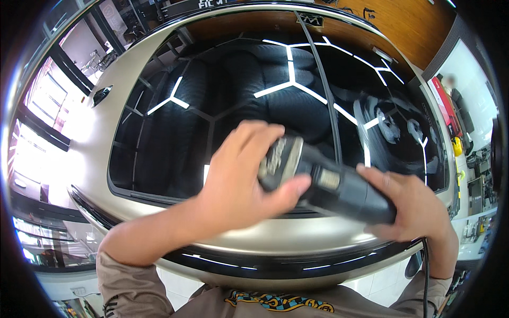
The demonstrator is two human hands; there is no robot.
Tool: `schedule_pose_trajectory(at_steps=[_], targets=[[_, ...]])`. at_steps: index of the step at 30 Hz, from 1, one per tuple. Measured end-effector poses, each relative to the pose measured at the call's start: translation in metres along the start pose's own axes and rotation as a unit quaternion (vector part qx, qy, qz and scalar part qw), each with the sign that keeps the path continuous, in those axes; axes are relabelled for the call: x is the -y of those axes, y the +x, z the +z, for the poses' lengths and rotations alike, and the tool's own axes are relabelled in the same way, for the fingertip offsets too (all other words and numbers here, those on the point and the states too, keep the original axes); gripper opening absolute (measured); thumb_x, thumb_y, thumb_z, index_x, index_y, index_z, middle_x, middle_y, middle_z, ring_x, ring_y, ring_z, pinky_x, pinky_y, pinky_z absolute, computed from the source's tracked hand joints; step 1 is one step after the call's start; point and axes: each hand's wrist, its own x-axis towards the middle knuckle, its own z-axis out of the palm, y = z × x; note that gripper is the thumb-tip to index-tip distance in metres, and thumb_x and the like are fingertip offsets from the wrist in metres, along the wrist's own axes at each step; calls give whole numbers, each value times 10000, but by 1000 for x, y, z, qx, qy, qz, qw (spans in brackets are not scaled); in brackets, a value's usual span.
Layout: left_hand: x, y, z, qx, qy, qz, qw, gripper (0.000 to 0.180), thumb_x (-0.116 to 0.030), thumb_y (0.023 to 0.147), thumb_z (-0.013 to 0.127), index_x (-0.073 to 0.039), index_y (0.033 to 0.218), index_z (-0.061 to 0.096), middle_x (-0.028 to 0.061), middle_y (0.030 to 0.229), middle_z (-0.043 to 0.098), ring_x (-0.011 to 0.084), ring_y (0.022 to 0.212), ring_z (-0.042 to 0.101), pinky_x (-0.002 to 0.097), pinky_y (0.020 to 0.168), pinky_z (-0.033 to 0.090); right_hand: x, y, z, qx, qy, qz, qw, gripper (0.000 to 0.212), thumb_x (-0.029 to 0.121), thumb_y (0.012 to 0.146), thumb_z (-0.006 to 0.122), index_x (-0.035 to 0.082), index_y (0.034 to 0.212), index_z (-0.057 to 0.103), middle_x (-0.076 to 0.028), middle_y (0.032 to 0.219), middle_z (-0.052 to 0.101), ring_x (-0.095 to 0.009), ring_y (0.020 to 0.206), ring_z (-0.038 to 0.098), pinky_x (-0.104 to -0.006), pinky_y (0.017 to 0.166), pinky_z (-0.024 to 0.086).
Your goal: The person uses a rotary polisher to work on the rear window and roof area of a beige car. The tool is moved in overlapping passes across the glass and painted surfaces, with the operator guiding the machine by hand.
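Note:
Both of my hands hold a black corded power polisher (347,193) over the near edge of a car's dark glass roof (228,90). My left hand (233,180) is closed over the tool's head, thumb toward me and fingers on the far side. Wrapped round the rear end of the body is my right hand (413,204). The polisher's underside and pad are hidden, so I cannot tell whether it touches the surface. Whitish swirled smears (389,130) mark the glass panel at the right. Slight blur softens the tool and hands.
Gold-beige bodywork (286,236) frames the glass, and bright hexagonal lights reflect in it. A black cord (426,275) hangs beside my right forearm. A side mirror (102,95) sticks out at the left. Beyond the car's right side are a person (456,100) and shelves of equipment (472,228).

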Motion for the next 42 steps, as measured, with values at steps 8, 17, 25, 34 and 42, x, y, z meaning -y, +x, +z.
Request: schedule_pose_trajectory(at_steps=[8, 17, 25, 34, 42], targets=[[137, 192, 63, -31, 13, 42, 999, 539, -505, 951, 629, -31, 1188, 730, 152, 1153, 710, 292, 1082, 669, 364, 967, 492, -89, 105, -43, -144, -24, 114, 983, 994, 418, 719, 755, 235, 1602, 336, -238, 1027, 706, -377, 842, 712, -417, 841, 550], [119, 230, 106, 23, -62, -1, 998, 553, -551, 948, 595, -57, 1141, 749, 171, 1094, 703, 301, 1059, 655, 380, 967, 474, -122, 83, -52, -147, -43, 171, 973, 966, 434, 737, 734, 239, 1599, 344, -236, 1048, 697, -384, 897, 694, -431, 876, 518], [-27, 62, 77, 3, -61, 48, 997, 448, -331, 912, 717, 6, 1200, 656, 192, 1085, 633, 340, 1004, 649, 397, 905, 513, -18, -70, 8, -95, 39, 129, 986, 985, 263, 722, 814, 136, 1584, 354, -297, 971, 699, -474, 871, 709, -480, 841, 561], [-83, 34, 98, 81, -121, 59, 988, 463, -287, 874, 748, 6, 1218, 646, 186, 1162, 630, 325, 1020, 647, 387, 903, 515, 15, -151, 52, -109, 65, 218, 968, 969, 315, 735, 792, 147, 1583, 355, -246, 912, 695, -454, 817, 702, -483, 791, 561], [-107, 68, 152, 112, -191, 82, 972, 427, -250, 861, 766, -2, 1196, 674, 167, 1163, 657, 326, 1064, 656, 371, 940, 507, 15, -184, 60, -185, 92, 278, 938, 882, 261, 759, 745, 130, 1551, 380, -268, 906, 701, -461, 812, 693, -497, 796, 546]])
